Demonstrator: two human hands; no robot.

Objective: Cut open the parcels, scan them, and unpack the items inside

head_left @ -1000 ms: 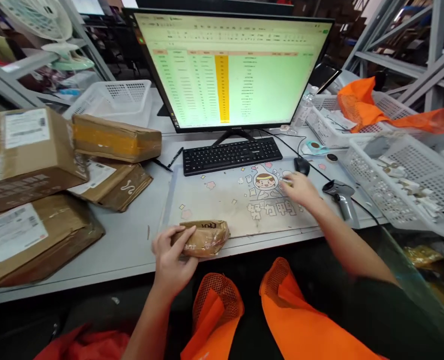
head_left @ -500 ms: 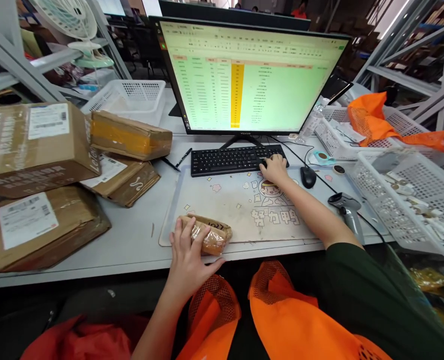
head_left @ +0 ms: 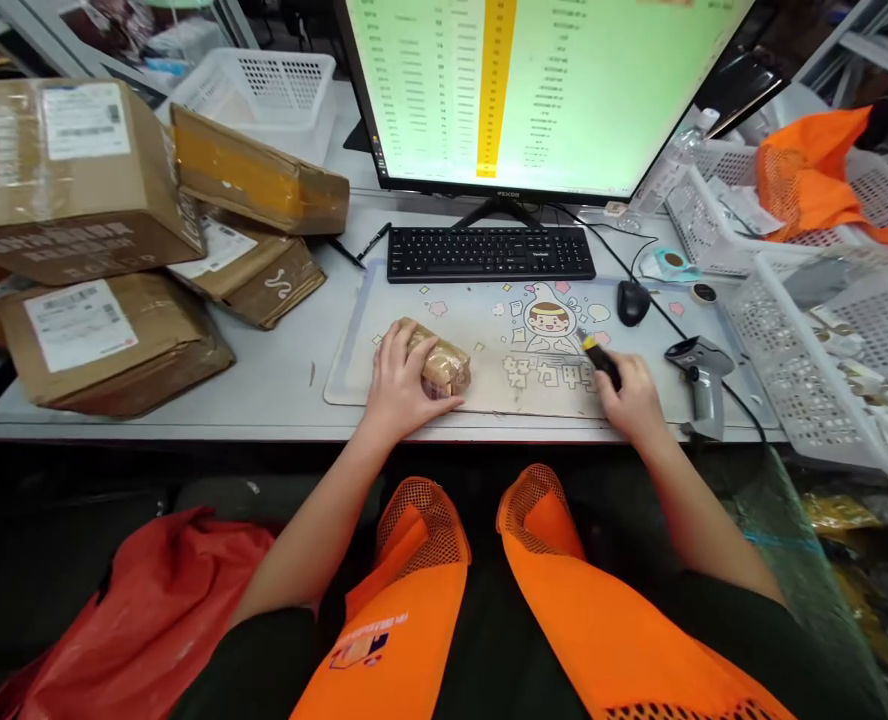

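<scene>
My left hand [head_left: 397, 382] lies on a small brown taped parcel [head_left: 441, 362] on the printed desk mat [head_left: 489, 345], fingers curled over its left end. My right hand [head_left: 633, 398] is closed round a small black tool with a yellow tip [head_left: 600, 358], a box cutter by the look of it, held just above the mat to the right of the parcel. A black keyboard [head_left: 490, 253] sits behind the mat, under the monitor [head_left: 549, 90] that shows a green spreadsheet.
Several cardboard boxes [head_left: 76, 180] are stacked at the left. A black mouse [head_left: 632, 301] and a grey barcode scanner [head_left: 703, 372] lie right of the mat. White mesh baskets [head_left: 838, 370] stand at the right, another basket [head_left: 256, 85] at the back left. A pen [head_left: 374, 240] lies by the keyboard.
My right hand left the keyboard, came back toward the desk's front edge and now holds the black and yellow tool. My left hand moved the parcel further onto the mat. The view tilted down.
</scene>
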